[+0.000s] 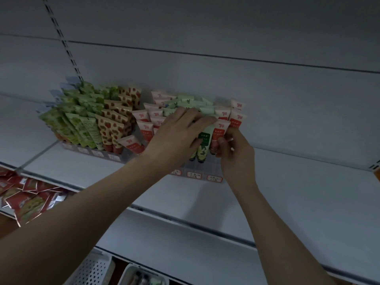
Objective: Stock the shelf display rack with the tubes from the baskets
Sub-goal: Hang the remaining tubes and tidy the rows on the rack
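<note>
The head camera looks up at a pale grey metal shelf (287,182) that runs across the middle of the frame. On it, centre left, stands a clear plastic stepped display rack (195,173) with small red-and-white price labels along its front edge.

The rack's left part is packed with upright green leaf-patterned tubes (72,124) and, just beside them, cream tubes printed with red strawberries (115,128). To their right stand rows of pink-and-red tubes with a small animal logo (148,128), then mint green tubes (185,102), and another column of pink-and-red tubes at the rack's right end.

Both bare arms reach up from the lower edge of the frame to the rack's right part. The left hand (176,136) lies flat over the rows with its fingers stretched out, the fingertips pressing on the tops of the mint green tubes. The right hand (232,149) has its fingers curled and pinches the lower part of one pink-and-red tube (220,130), which stands upright in the front row just beside a white tube with a dark green label and lemon print (203,145).

At the left edge, on a lower shelf, lies a heap of red foil packets (22,194). At the bottom of the frame show a white perforated plastic basket (92,270) and the rim of a second white basket (131,270); its contents are too dim to tell.
</note>
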`<state>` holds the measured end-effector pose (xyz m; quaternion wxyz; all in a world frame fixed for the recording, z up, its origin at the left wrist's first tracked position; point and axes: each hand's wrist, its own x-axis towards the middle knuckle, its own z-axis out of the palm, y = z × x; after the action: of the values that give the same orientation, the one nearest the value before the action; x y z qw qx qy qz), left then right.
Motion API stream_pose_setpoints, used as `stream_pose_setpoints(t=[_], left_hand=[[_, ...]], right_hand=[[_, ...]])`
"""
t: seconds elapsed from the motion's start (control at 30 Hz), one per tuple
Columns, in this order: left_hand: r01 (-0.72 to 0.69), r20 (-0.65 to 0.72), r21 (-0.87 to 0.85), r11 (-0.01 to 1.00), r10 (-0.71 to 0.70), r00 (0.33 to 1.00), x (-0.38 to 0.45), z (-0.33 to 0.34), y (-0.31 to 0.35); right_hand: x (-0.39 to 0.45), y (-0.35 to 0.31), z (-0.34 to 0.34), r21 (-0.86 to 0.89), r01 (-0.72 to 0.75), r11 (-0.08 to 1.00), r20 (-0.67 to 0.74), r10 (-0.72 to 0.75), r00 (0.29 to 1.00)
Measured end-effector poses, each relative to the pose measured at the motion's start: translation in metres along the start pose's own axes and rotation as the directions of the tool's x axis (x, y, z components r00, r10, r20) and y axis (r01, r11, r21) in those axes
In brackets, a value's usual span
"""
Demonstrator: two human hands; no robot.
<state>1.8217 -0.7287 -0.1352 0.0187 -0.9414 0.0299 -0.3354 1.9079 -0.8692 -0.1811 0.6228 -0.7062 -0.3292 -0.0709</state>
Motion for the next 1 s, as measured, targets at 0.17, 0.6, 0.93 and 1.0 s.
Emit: stream_pose_setpoints(t=[0.17,0.6,0.93,1.0], left_hand=[[0.016,-0.008,0.005,1.0,-0.016,1.0,0.002,0.001,0.002],[0.031,0.003,0.03,0.999,-0.032,0.999,-0.001,-0.003,0.005],[0.043,-0.038,0.001,0.999,-0.043,0.998,-0.021,-0.011,0.013],[0.052,-0.088,0.015,0.999,-0.05,0.995,-0.026,-0.011,0.013]], right_hand=[[0.003,0.003,0.003,-0.034,-0.017,0.999,-0.017,0.016,1.0],[-0.003,0.006,0.003,-0.157,0.051,0.986,-0.06,-0.061,0.996],[-0.018,-0.023,-0.016,-0.055,-0.066,0.996,-0.189,0.055,0.98],[-0.022,-0.031,-0.022,-0.059,-0.069,0.996,-0.201,0.056,0.978]])
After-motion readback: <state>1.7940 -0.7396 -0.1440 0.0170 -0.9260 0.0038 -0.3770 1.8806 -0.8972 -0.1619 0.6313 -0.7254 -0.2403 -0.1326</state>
